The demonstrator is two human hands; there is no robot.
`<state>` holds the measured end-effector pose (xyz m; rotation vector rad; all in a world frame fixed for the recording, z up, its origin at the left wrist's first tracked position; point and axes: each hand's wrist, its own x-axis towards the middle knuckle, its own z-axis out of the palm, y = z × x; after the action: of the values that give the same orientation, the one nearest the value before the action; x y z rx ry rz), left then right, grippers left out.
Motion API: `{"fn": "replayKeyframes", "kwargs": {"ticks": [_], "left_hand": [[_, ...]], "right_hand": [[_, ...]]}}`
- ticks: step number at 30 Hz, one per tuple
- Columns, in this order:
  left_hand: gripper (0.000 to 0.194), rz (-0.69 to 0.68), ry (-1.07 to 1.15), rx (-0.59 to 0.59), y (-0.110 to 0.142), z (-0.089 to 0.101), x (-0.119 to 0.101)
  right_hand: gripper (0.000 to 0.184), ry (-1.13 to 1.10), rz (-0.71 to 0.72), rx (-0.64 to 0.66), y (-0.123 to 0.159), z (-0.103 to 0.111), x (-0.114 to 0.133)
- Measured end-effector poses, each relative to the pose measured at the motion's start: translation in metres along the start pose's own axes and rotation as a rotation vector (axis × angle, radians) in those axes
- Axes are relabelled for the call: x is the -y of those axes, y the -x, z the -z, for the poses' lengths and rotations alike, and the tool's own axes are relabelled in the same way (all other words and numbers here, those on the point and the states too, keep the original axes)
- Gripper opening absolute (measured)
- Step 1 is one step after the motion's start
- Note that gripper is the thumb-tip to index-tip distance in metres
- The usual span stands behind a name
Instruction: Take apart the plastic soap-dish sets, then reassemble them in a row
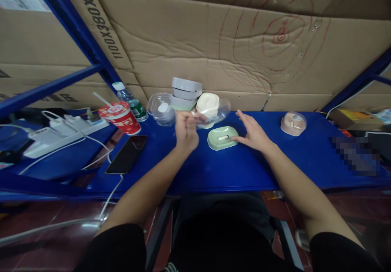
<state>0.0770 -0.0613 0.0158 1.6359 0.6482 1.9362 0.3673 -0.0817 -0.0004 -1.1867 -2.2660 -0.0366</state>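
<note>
My left hand (pixel 187 132) grips a clear plastic lid (pixel 222 111), blurred by motion, above the blue table. Beneath and to the right of that lid lies a pale green oval dish (pixel 222 138) with a white strip in its middle. My right hand (pixel 253 131) is open, its thumb at the dish's right edge; I cannot tell whether it touches. Behind the lid are cream dishes (pixel 207 101). Grey and green dishes (pixel 186 91) stand stacked to their left, beside several nested clear lids (pixel 160 107).
On the left are a red cup with a straw (pixel 120 117), a water bottle (pixel 131 101), a black phone (pixel 126 154) and a power strip (pixel 64 133) with cables. A pink lidded dish (pixel 293 123) sits at right. Cardboard (pixel 183 40) walls the table's back.
</note>
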Motion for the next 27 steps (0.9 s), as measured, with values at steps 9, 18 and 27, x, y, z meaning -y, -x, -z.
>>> {"fn": "replayKeyframes", "kwargs": {"ticks": [9,18,27], "left_hand": [[0.039,0.621,0.003,0.357,0.022,-0.020,0.012],[0.080,0.325,-0.501,0.684,0.017,-0.004,0.012],[0.108,0.372,-0.971,0.948,0.010,0.000,0.006]], "right_hand": [[0.094,-0.058,0.041,0.003,0.000,-0.006,0.019],[0.078,-0.301,-0.179,-0.080,0.001,-0.022,0.007],[0.060,-0.272,-0.184,-0.083,-0.010,-0.035,-0.003]]}}
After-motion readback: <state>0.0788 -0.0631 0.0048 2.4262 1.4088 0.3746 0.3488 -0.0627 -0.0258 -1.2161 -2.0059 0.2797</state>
